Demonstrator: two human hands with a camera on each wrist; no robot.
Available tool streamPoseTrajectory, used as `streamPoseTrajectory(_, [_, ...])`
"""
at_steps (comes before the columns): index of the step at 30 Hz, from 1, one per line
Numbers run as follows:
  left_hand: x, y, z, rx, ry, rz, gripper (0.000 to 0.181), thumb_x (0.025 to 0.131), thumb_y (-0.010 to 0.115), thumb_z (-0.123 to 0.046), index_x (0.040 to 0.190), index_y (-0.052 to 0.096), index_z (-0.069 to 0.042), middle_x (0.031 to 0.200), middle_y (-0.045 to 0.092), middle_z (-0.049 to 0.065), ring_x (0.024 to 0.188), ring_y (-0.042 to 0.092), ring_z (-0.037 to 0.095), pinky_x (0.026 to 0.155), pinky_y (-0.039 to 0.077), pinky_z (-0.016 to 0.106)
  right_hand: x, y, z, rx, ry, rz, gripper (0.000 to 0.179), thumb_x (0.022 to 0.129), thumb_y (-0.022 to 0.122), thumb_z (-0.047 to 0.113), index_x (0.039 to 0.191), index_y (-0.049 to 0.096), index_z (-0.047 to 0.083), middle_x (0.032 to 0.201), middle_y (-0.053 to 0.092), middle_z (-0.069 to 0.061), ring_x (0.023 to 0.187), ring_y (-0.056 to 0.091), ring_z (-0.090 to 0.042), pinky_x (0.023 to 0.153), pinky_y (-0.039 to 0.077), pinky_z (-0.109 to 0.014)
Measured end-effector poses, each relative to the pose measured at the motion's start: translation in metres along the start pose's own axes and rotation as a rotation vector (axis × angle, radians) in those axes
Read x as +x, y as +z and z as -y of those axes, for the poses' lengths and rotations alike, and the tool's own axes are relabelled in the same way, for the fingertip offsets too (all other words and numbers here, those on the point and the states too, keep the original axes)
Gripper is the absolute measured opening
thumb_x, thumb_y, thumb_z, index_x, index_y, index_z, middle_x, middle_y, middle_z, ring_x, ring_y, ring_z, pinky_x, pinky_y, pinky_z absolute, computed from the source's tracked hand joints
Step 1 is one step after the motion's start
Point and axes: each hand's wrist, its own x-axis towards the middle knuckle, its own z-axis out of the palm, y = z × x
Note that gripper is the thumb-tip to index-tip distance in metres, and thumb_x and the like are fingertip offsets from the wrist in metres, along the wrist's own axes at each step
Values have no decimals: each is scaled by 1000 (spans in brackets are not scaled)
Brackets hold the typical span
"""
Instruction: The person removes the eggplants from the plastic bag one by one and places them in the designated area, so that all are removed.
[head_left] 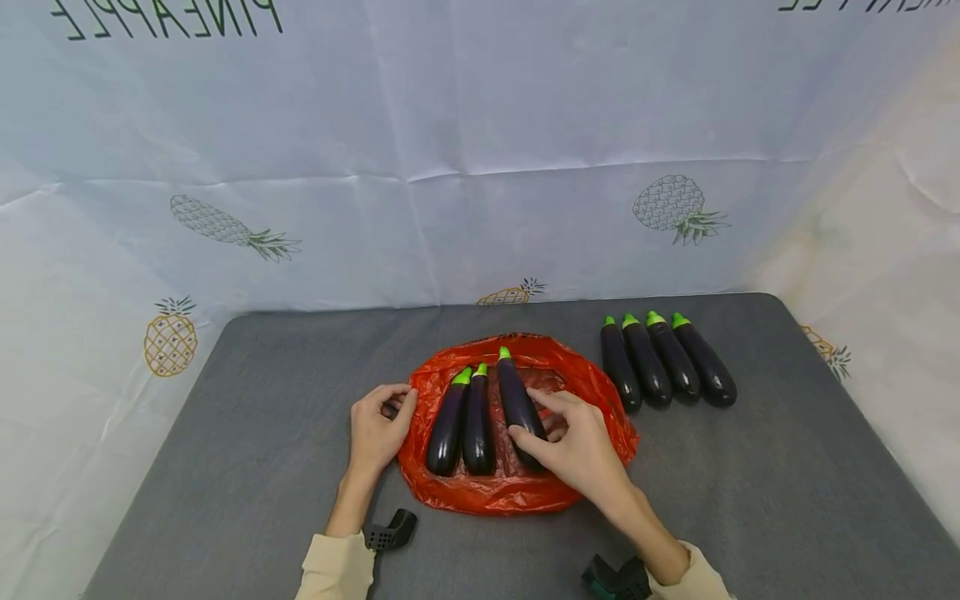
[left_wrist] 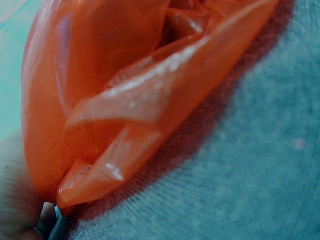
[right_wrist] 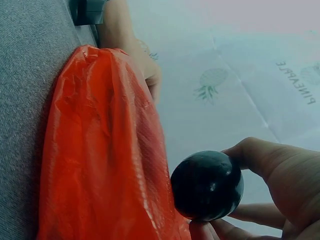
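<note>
A red plastic bag [head_left: 517, 497] lies spread open on the table, its rim rolled into a ring. Two eggplants [head_left: 447, 429] with bright green caps lie side by side in its left half. My right hand [head_left: 581, 437] grips a third eggplant [head_left: 517, 396] between thumb and fingers, over the bag's right half. In the right wrist view the round dark end of this eggplant [right_wrist: 207, 185] shows beside the bag's red side. At the bag's left edge, my left hand [head_left: 381, 423] pinches the rim, and the left wrist view shows the plastic [left_wrist: 120, 115] bunched against it.
Several more eggplants [head_left: 660, 358] lie in a slanted row at the back right of the grey table [head_left: 285, 467], just beyond the bag. A white cloth [head_left: 420, 233] printed with pineapples hangs behind the table and along its sides.
</note>
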Motion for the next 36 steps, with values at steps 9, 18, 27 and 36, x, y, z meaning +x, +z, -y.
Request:
streamPoseTrajectory(9, [0, 0, 0, -3, -23, 6, 7, 90, 77, -12, 89, 79, -6, 77, 73, 7, 67, 63, 10, 63, 45, 12, 0, -4, -1, 15, 15, -4, 52, 83, 85, 20, 132, 69, 7, 107, 73, -10, 70, 63, -5, 65, 54, -19])
streamPoseTrajectory(18, [-1, 0, 0, -1, -12, 3, 10, 91, 76, -13, 89, 79, -4, 76, 73, 6, 67, 62, 10, 63, 44, 12, 1, -9, -2, -13, 31, -18, 53, 83, 86, 21, 132, 69, 8, 110, 73, -11, 69, 62, -8, 66, 53, -20])
streamPoseTrajectory(27, [0, 0, 0, -1, 10, -5, 7, 90, 77, -12, 88, 79, -5, 75, 73, 7, 66, 63, 11, 62, 45, 13, 3, -20, -2, -33, 50, -52, 53, 84, 85, 21, 134, 68, 11, 112, 72, -11, 73, 63, -10, 67, 53, -21])
streamPoseTrajectory(36, [0, 1, 0, 8, 15, -12, 4, 89, 78, -10, 88, 78, -5, 74, 72, 6, 65, 64, 13, 62, 46, 13, 4, -31, -8, -49, -13, -117, 52, 85, 83, 18, 134, 68, 7, 114, 72, -13, 75, 65, -12, 67, 55, -22])
